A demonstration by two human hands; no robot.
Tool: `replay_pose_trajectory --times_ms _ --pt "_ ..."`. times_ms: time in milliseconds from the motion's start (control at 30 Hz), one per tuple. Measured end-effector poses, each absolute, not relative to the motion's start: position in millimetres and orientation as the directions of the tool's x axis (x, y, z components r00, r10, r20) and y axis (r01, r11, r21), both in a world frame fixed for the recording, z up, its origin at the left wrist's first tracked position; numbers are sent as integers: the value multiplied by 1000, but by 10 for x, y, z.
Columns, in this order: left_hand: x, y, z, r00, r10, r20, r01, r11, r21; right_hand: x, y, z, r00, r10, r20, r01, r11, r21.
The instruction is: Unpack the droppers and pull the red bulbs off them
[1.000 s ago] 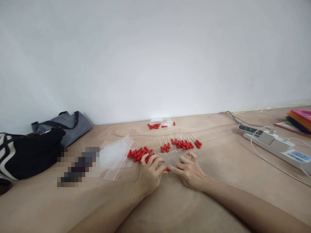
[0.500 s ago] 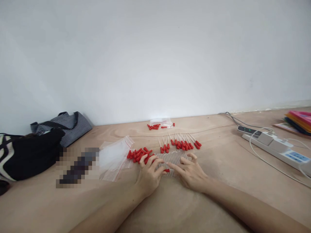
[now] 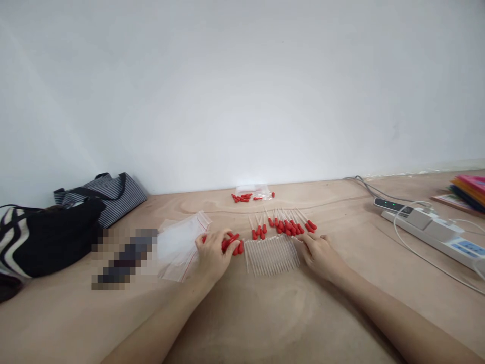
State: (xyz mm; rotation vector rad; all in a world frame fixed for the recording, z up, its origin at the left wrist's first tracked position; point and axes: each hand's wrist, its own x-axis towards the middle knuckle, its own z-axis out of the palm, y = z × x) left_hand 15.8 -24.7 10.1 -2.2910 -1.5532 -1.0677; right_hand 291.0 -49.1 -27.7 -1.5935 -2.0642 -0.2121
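Observation:
My left hand [image 3: 214, 255] reaches over a pile of red rubber dropper bulbs [image 3: 238, 247], its fingers curled and spread apart from the thumb; some bulbs are hidden under it. To the right, a row of clear thin glass tubes [image 3: 271, 255] lies side by side on the table. My right hand [image 3: 320, 253] rests at the right end of this row, fingertips drawn together by the upper end of the last tube. Whatever its fingertips pinch is hidden. Behind the row lie several droppers [image 3: 290, 227], red bulbs fitted on their tubes.
Clear zip bags [image 3: 180, 242] lie left of the pile. More small red bulbs [image 3: 242, 197] and a plastic bag [image 3: 252, 189] sit near the wall. A black bag [image 3: 60, 237] and a striped bag [image 3: 123, 199] stand at left. A white power strip [image 3: 435, 232] with cables is at right.
My hands have moved apart, left hand to the bulb pile and right hand to the row's right end. The red bulb seen between them over the tubes is gone from there.

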Motion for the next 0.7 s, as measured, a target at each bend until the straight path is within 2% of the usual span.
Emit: replay_pose_trajectory --times_ms 167,300,400,567,700 --pt "-106 -51 214 -40 843 536 921 -178 348 2854 -439 -392 -82 847 525 943 237 -235" --pt "-291 102 270 -118 880 460 937 -55 346 2816 -405 -455 -89 835 543 919 280 -279" --pt "-357 180 270 -100 888 449 961 -30 274 2788 -417 -454 -100 832 545 899 311 -310" --pt "-326 267 197 57 884 464 988 -116 99 2756 -465 -415 -106 856 506 878 320 -356" --pt "-266 316 168 102 894 436 988 -142 59 2729 -498 -393 -129 853 506 872 340 -352"
